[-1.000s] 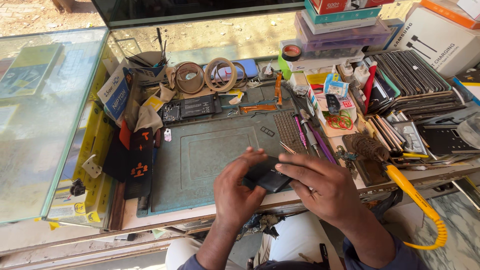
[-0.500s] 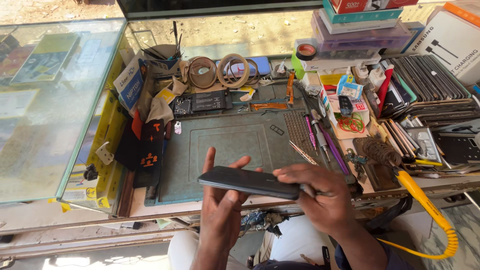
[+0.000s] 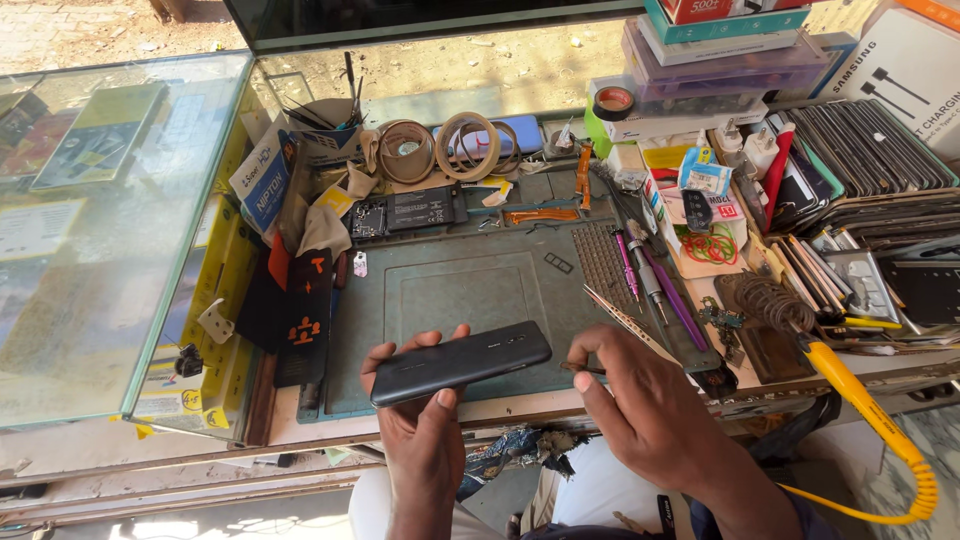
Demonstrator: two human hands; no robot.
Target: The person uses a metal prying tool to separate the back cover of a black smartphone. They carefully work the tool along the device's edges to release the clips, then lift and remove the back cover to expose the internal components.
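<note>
**Phone back held up over the mat, small tool at its edge**

We hold the dark phone (image 3: 461, 362) back-up in our left hand (image 3: 420, 430), fingers wrapped along both long edges, just above the near rim of the green work mat (image 3: 470, 290). Our right hand (image 3: 640, 405) pinches a small thin tool, too small to identify, by the phone's end at 3 o'clock. We judge this the inspecting or prying step; the next move calls for a steady grip and a fine tip set into the seam.

At 10 o'clock, a white carton with blue lettering (image 3: 262, 175) leans by the glass case (image 3: 110, 230). At 1 o'clock, stacked flat boxes (image 3: 720, 50), teal and purple, rise behind a tape roll (image 3: 613, 101). At 2 o'clock stands a white box with black printing (image 3: 900, 75). Yellow packaging (image 3: 185, 395) sits at 9 o'clock.
</note>
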